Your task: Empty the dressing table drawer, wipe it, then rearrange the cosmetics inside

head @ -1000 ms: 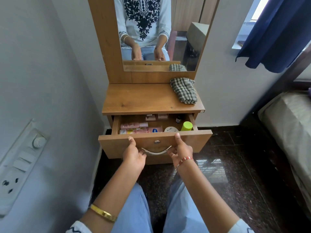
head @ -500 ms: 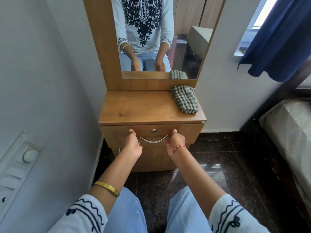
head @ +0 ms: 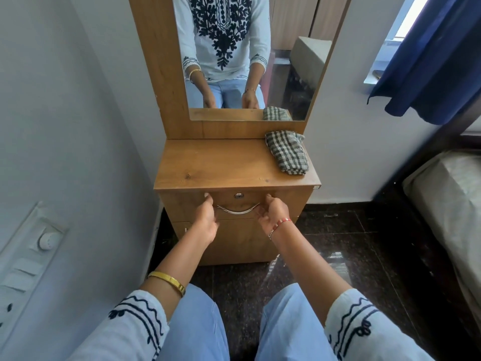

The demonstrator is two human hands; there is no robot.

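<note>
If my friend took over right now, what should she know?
Left hand and right hand: fingers curled at the ends of the drawer's metal handle; whether they grip it is unclear.
Drawer: shut, contents hidden.
Checked cloth: folded on the tabletop, right rear corner.
Done: cannot tell whether it was emptied or wiped.
Left: open the drawer and check the cosmetics.

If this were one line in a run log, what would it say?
drawer: shut | left hand: at handle's left end | right hand: at right end | checked cloth: on tabletop
</note>
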